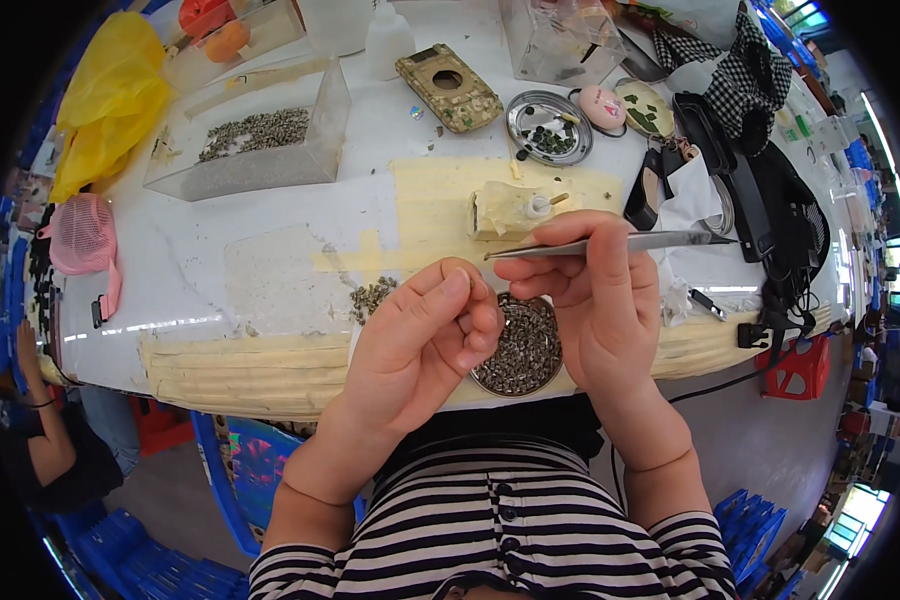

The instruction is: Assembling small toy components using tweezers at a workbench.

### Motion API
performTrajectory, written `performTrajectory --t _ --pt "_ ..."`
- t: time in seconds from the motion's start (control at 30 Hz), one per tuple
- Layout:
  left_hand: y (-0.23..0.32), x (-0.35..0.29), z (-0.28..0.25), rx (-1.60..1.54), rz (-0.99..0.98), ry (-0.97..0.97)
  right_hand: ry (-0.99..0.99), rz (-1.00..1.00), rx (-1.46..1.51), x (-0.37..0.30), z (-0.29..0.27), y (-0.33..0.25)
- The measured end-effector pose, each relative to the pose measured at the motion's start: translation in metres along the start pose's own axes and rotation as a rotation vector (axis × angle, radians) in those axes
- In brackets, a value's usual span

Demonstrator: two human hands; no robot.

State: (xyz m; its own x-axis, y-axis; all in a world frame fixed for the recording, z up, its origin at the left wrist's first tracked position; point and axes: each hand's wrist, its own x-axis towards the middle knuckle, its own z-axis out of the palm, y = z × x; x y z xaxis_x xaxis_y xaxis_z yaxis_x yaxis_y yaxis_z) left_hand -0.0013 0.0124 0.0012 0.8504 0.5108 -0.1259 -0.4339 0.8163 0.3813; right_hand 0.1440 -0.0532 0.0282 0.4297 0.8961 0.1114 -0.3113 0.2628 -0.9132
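My right hand (pixel 610 310) grips a pair of metal tweezers (pixel 660 240), their fine tip pointing left toward my other hand. My left hand (pixel 420 330) is closed in a pinch, thumb against the index finger; whatever it holds is too small to name. Below and between the hands is a round dish (pixel 516 394) full of tiny grey metallic pieces (pixel 522 350), partly covered by my fingers. A loose heap of similar pieces (pixel 372 297) lies beside my left hand. Just beyond the tweezers stands a tape-wrapped block (pixel 495 215) with a white nozzle on top.
Farther left is a clear box (pixel 300 165) holding more small pieces. A camouflage-patterned case (pixel 450 88) and a metal plate (pixel 511 108) with dark green bits lie at the back. Yellow plastic (pixel 115 90) and pink mesh (pixel 82 235) line the left; black straps (pixel 795 210) crowd the right.
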Motion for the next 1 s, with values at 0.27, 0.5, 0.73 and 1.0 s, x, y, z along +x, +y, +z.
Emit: performTrajectory --t 0.27,0.5,0.73,1.0 --pt "-0.001 -0.001 0.002 0.063 0.017 0.034 -0.464 -1.013 -1.145 -0.014 -0.014 -0.016" --pt "-0.003 0.001 -0.003 0.092 0.009 -0.004 -0.538 -1.173 -1.351 -0.023 -0.014 -0.017" --pt "-0.003 0.001 -0.004 0.081 0.018 -0.020 -0.569 -1.213 -1.413 -0.023 -0.018 -0.019" --pt "-0.003 0.002 -0.003 0.113 0.034 -0.006 -0.541 -1.148 -1.272 -0.016 -0.020 -0.016"
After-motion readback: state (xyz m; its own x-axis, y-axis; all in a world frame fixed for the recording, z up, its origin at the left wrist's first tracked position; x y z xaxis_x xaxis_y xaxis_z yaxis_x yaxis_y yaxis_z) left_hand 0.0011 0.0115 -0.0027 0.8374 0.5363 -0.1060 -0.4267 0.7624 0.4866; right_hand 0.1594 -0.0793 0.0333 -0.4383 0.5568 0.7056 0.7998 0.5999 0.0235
